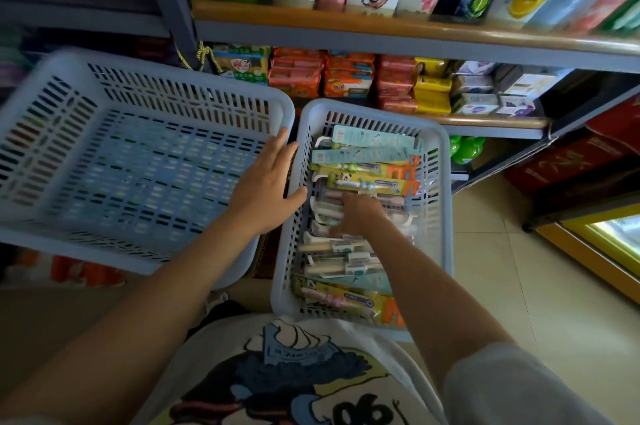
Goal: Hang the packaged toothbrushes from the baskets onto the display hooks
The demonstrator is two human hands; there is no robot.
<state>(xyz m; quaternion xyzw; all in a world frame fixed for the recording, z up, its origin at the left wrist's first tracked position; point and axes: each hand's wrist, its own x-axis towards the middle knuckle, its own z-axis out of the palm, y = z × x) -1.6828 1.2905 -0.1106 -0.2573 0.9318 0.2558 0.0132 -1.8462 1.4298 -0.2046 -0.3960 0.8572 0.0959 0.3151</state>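
Reaching with right hand [356, 213] into right pale slotted plastic basket [445, 182] of carded toothbrush packs [367, 182], grip unclear; left hand [265, 189] flat, fingers apart; nothing visibly hung, left basket [45, 120] emptied.

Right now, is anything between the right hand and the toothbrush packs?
Nothing visible. The right hand is already inside the right basket, down on the toothbrush packs. The left hand lies flat on that basket's left rim, clear of them.
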